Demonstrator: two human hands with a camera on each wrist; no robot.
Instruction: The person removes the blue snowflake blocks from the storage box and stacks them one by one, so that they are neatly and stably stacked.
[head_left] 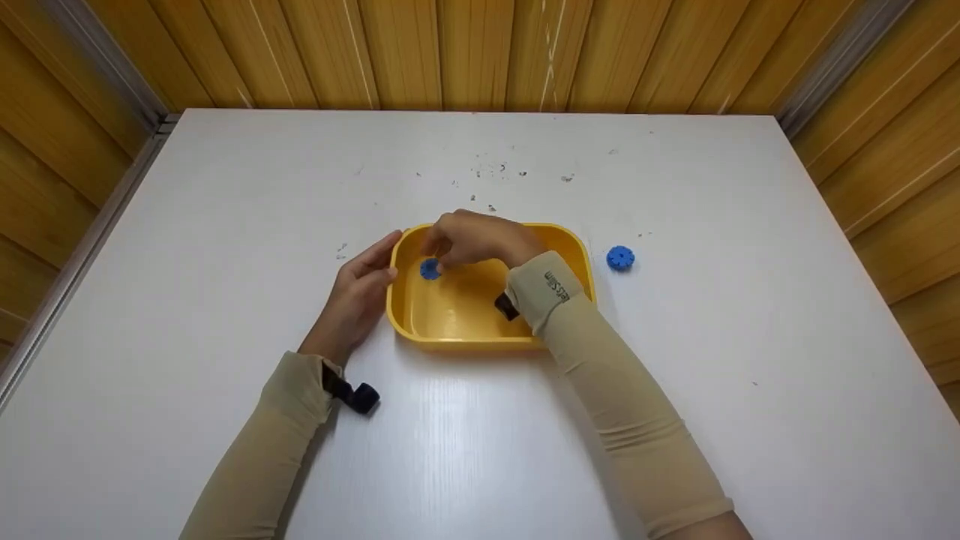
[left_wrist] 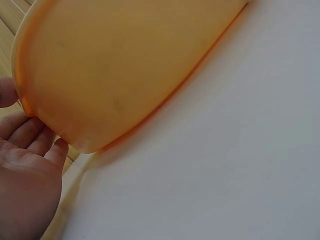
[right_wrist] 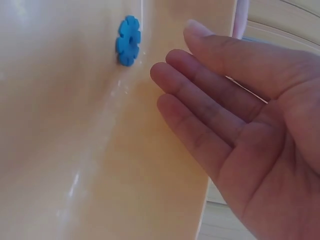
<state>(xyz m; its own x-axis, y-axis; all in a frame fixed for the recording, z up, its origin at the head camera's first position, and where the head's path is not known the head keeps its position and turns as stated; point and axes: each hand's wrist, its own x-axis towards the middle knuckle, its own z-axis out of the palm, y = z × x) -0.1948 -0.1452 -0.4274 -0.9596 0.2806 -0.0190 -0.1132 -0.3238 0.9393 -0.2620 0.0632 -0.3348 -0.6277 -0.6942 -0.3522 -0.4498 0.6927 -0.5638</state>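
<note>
A yellow plastic bin [head_left: 465, 343] sits on the white table. Inside it, near the left end, lies a blue notched disc [head_left: 430, 269], also seen in the right wrist view as a flower-shaped disc [right_wrist: 128, 41] with a small centre hole. My right hand [head_left: 480, 238] reaches into the bin just beside this disc. In the right wrist view that hand [right_wrist: 250, 125] holds nothing, its fingers loosely bent and apart from the disc. At the bin's left end, my left hand [head_left: 360, 292] touches the outside; the left wrist view shows its fingers [left_wrist: 30, 132] against the outer wall.
Another blue piece [head_left: 620, 258], apparently stacked notched discs, lies on the white table [head_left: 750, 315] right of the bin. Small dark marks [head_left: 502, 169] dot the table behind the bin. Wood-patterned panels [head_left: 472, 52] stand at the back and sides.
</note>
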